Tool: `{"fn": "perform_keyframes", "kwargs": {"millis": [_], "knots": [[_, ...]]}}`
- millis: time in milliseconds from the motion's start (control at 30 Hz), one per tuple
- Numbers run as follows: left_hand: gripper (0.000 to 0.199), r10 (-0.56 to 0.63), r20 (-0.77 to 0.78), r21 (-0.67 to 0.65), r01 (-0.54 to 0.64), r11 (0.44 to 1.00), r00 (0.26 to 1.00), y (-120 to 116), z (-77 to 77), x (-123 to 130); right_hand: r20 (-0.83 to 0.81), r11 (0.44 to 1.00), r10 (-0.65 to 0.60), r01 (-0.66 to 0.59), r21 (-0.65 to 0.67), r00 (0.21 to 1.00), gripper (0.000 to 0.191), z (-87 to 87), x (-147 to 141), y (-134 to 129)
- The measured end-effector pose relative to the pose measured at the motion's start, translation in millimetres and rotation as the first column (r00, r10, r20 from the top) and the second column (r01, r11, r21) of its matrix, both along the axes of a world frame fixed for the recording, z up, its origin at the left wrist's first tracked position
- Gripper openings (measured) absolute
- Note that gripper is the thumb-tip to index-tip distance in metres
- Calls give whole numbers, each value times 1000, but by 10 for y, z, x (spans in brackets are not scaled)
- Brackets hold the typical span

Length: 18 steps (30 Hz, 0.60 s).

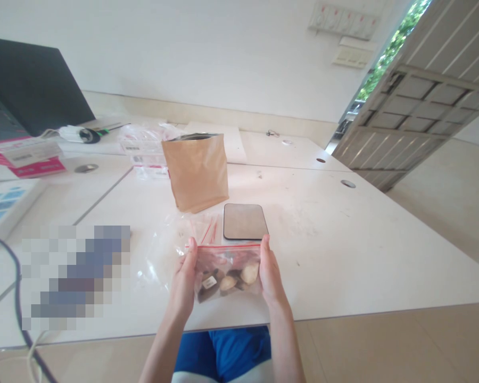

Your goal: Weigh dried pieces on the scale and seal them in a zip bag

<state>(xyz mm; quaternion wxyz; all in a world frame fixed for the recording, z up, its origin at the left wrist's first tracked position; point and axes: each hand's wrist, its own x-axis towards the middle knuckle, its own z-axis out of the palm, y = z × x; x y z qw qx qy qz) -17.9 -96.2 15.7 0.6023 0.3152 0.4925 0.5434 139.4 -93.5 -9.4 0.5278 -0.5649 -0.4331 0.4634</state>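
Observation:
A clear zip bag (228, 258) with a red seal strip is stretched between my two hands above the table's front edge. Inside it lie several brown and pale, rounded pieces, whose kind I cannot tell, and a small white label. My left hand (184, 279) is closed on the bag's left side, thumb at the seal. At the right end, my right hand (271, 272) grips the bag in the same way. Just beyond the bag lies a flat square scale (245, 221). Behind that stands an upright brown paper pouch (196, 173), its top open.
Clear plastic bags (159, 255) with red strips lie left of my hands. Pink-and-white boxes (35, 159), a dark monitor (35, 88) and plastic-wrapped packs (147, 151) stand at the back left. A dark cable (16, 287) crosses the left edge. A blurred-out patch covers something at left.

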Motion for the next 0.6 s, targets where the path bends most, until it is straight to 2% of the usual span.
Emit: {"fn": "perform_keyframes", "kwargs": {"millis": [100,200,400,500,600], "knots": [[65,42,-134,10,-41,999,990,-16,33,-12,-105,993,106,-110,-34,989,73,100,32,-16],[68,107,-313,-3,-114,994,944,-17,86,-6,-182,979,199,-205,-15,963,77,192,16,-32],[65,133,-328,-12,-145,989,935,8,85,-20,-160,994,110,-112,-5,981,75,249,-49,-50],[62,73,-354,43,-62,997,932,15,71,-52,-94,996,82,-80,26,992,72,263,-54,-64],[57,13,-341,103,24,994,940,29,86,-116,-38,1000,-14,13,-10,999,72,307,4,-79]]}}
